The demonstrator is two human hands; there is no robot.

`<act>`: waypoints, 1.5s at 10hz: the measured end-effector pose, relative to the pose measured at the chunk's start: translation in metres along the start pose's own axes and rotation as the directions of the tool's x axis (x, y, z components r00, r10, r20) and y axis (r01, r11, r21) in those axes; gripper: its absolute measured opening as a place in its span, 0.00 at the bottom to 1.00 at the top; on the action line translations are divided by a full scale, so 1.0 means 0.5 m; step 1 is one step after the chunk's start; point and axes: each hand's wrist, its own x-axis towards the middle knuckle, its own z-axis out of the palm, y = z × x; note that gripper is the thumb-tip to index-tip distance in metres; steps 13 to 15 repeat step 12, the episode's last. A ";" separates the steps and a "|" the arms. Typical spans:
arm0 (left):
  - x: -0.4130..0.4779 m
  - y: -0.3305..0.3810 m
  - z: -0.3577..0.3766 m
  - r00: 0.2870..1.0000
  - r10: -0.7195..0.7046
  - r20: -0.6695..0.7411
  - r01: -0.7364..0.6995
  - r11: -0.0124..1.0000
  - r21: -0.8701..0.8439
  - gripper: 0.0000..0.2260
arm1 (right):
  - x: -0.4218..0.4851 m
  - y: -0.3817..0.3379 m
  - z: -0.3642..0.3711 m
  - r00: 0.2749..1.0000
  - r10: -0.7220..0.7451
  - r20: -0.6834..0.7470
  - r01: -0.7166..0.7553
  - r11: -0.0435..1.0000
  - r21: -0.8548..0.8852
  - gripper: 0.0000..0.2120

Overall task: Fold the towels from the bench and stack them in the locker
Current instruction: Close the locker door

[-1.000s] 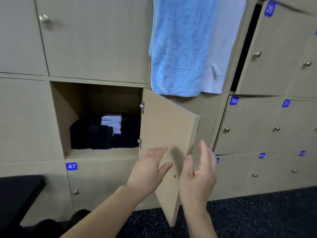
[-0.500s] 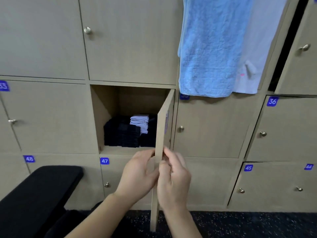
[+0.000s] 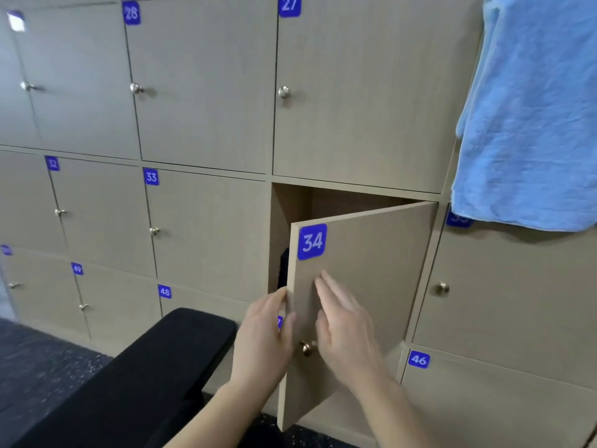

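Carefully now: my left hand [image 3: 265, 337] curls its fingers [image 3: 277, 300] round the free edge of the locker door [image 3: 371, 270], so swinging it to could pinch them; my right hand [image 3: 342, 324] lies flat on its face, holding nothing. Inside the locker [image 3: 290, 202], only a dark sliver of towel [image 3: 284, 270] shows through the gap.

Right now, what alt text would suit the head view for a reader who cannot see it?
A person's left hand grips the free edge of locker door 34, which stands ajar, while the right hand lies flat on its front beside the knob. A black bench sits lower left, and a blue towel hangs at upper right.
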 end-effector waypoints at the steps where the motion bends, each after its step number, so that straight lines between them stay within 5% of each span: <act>1: 0.016 -0.020 -0.004 1.000 -0.012 -0.024 0.013 0.999 0.030 0.20 | 0.040 0.010 0.013 0.997 -0.045 0.058 0.047 0.998 -0.034 0.25; 4: 0.160 -0.092 0.002 1.000 0.028 -0.003 -0.027 0.990 0.136 0.22 | 0.238 0.046 0.083 0.969 -0.185 0.161 0.219 0.948 -0.232 0.26; 7: 0.377 -0.197 0.070 0.991 0.128 0.031 -0.132 0.973 0.189 0.18 | 0.423 0.126 0.197 0.965 -0.252 0.072 0.261 0.893 -0.368 0.23; 12: 0.595 -0.155 0.008 0.965 0.160 0.205 -0.206 0.952 0.226 0.18 | 0.598 0.151 0.152 0.939 0.051 0.340 0.044 0.963 -0.266 0.21; 15: 0.595 -0.155 0.008 0.965 0.160 0.205 -0.206 0.952 0.226 0.18 | 0.598 0.151 0.152 0.939 0.051 0.340 0.044 0.963 -0.266 0.21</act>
